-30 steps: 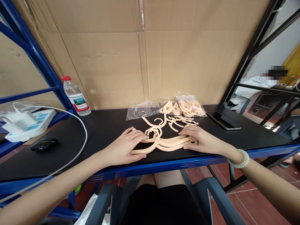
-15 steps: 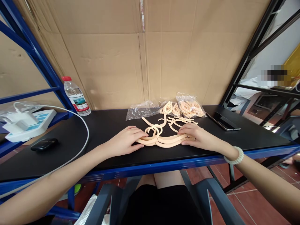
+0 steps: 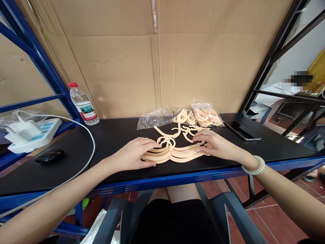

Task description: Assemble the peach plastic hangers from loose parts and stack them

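Several beige hangers (image 3: 182, 154) lie overlapped near the front edge of the black table, their hooks bunched at the middle. My left hand (image 3: 138, 153) is on their left ends, thumb toward the front and fingers behind, wrapped round them. At the right ends is my right hand (image 3: 210, 142), its thumb and fingers round the stack. Behind the stack lie one more beige piece with a hook (image 3: 179, 128) and loose curved beige pieces (image 3: 188, 135). Clear bags with beige parts (image 3: 207, 114) rest against the cardboard.
A water bottle (image 3: 85, 105), a power strip (image 3: 38, 135) with a white cable and a black mouse (image 3: 49, 156) are at the left. A phone (image 3: 242, 130) lies at the right. An empty clear bag (image 3: 154, 118) is at the back. A person shows at the far right.
The hangers are spread further apart from front to back, with the front one nearer the table edge. My right hand has shifted slightly up on the ends.
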`<state>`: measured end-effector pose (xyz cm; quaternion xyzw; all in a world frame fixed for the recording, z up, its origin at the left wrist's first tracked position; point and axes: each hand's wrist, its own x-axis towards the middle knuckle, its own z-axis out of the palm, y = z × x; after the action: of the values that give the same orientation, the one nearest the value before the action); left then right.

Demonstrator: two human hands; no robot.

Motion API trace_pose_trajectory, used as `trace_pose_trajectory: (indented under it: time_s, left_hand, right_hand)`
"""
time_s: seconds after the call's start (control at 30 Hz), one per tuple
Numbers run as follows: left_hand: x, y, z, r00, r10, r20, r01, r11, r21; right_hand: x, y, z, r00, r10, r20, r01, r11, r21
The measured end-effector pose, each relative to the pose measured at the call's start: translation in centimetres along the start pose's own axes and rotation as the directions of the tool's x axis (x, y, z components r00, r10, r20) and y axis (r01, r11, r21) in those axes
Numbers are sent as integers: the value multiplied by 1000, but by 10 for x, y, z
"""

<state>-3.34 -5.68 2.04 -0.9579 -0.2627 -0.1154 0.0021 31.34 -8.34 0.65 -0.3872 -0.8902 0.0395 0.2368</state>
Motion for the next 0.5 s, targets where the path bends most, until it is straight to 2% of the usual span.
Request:
trace_pose_trajectory:
  time_s: [0.1,0.2,0.33,0.4,0.47,0.5]
  left_hand:
    - [-3,0,0,999,15,-28,-15,1000,-6]
    - [-1,-3,-10,997,19,-76,-21,999,-27]
    - [18,-17,-24,971,-91,-221,66,991,-119]
    - [33,-29,-23,978,-139,-158,126,988,-88]
    - [48,-42,-14,986,-162,-24,163,986,43]
    - [56,-49,-8,982,-189,-6,188,976,106]
  right_hand:
    - [-3,4,-4,999,2,-51,-3,1000,-18]
    - [-5,8,-13,993,16,-115,-19,999,-26]
    - [4,14,-24,978,79,-193,-76,997,22]
    - [16,19,-26,968,118,-221,-107,992,63]
    - [32,24,-24,962,134,-236,-119,990,79]
    - [41,26,-22,961,138,-240,-122,989,81]
